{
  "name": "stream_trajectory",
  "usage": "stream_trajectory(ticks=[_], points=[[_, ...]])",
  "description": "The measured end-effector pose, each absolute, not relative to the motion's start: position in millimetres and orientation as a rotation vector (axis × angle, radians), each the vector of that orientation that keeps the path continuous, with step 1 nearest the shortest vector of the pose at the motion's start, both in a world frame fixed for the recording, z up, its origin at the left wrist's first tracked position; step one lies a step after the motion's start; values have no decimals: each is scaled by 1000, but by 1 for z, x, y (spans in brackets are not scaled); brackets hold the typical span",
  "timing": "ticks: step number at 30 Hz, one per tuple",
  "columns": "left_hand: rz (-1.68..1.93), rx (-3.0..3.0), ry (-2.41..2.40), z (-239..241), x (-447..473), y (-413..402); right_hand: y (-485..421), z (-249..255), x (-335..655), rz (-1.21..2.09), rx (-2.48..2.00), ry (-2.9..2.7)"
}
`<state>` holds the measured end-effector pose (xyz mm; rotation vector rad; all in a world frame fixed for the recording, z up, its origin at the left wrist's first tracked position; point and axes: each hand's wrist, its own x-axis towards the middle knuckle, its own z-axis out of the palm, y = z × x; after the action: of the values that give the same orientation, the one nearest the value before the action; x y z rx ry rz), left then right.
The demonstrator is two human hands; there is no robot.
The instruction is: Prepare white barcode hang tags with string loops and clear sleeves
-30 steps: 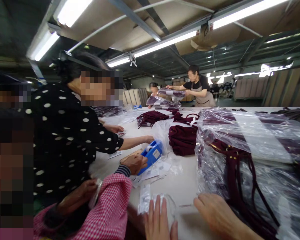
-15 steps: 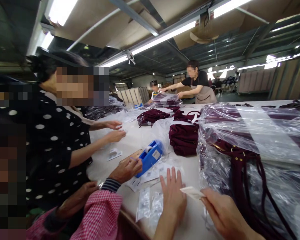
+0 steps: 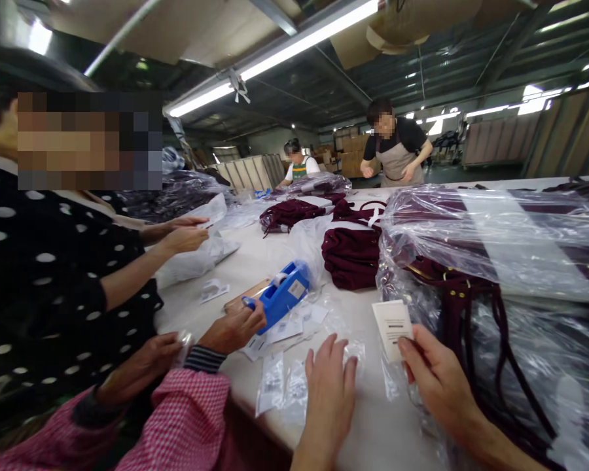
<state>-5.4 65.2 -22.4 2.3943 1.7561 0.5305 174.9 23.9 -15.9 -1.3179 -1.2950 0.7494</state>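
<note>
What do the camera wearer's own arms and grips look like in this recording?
The left grip and right grip are human and ungloved, with no ring visible. Left forearm and right forearm are bare to the picture's edge: no sleeve, watch or cable shows. The pink checked sleeve is a co-worker's.

Matt paper tag (image 3: 391, 325), crinkled glossy plastic wrap (image 3: 425, 219), matt cloth bundle (image 3: 352, 258), smooth plastic tape dispenser (image 3: 281, 301).
</note>
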Motion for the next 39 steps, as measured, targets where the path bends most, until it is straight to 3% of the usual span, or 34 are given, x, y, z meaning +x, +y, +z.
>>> stream_trajectory(ticks=[5,16,20,25,32,39], points=[[447,2296,2117,-20,17,89,26,-21,177,807,-1313,-1268],[743,2102,1630,-24,4,91,28,-15,177,822,-1285,-1216],[1096,1698,1267,-17,-8,66,29,-6,176,1056,-1106,-1092],[1308,1628,1320,2,-19,29,20,13,179,1471,-782,-838],[1396,1576,1222,14,-31,-1,-8,39,171,1942,-568,-663],[1247,1478,1060,26,-44,-16,-26,54,156,2025,-587,-759]])
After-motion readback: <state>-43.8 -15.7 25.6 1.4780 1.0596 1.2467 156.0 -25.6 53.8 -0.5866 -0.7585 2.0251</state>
